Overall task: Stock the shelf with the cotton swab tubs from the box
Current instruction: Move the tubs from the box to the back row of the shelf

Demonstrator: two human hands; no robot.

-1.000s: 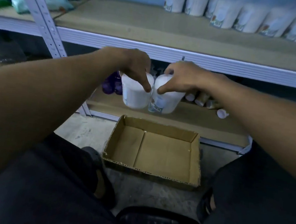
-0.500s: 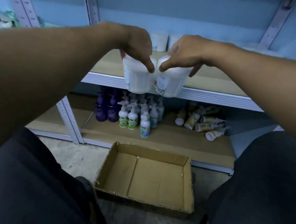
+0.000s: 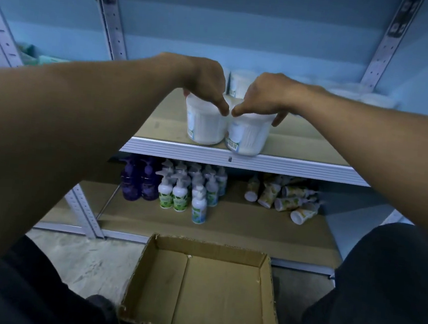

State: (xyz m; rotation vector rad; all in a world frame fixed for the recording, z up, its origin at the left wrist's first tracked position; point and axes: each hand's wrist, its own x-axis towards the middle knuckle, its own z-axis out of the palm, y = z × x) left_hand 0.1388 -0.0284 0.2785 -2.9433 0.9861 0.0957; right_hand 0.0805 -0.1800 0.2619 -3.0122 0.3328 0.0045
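You have two tubs [image 3: 205,124] [image 3: 247,137] side by side at the shelf [image 3: 234,158] front edge, more tubs [image 3: 239,84] behind them, bottles [image 3: 178,187] on the shelf below, and the box [image 3: 201,292] on the floor.

White tubs [image 3: 206,124] (barcoded labels), brown cardboard box [image 3: 202,290], purple bottles [image 3: 139,180], pale blue wall [image 3: 247,33]

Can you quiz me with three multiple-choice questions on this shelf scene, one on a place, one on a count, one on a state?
1. Where are the two tubs being set?
A. front edge of the upper shelf
B. inside the box
C. on the floor

2. How many tubs are in hand?
A. one
B. two
C. four

3. What is the box's state?
A. full
B. taped shut
C. open, empty

Answers:
1 A, the left tub and right tub sit at the shelf edge.
2 B, left hand and right hand each grip one.
3 C, the box shows bare cardboard.
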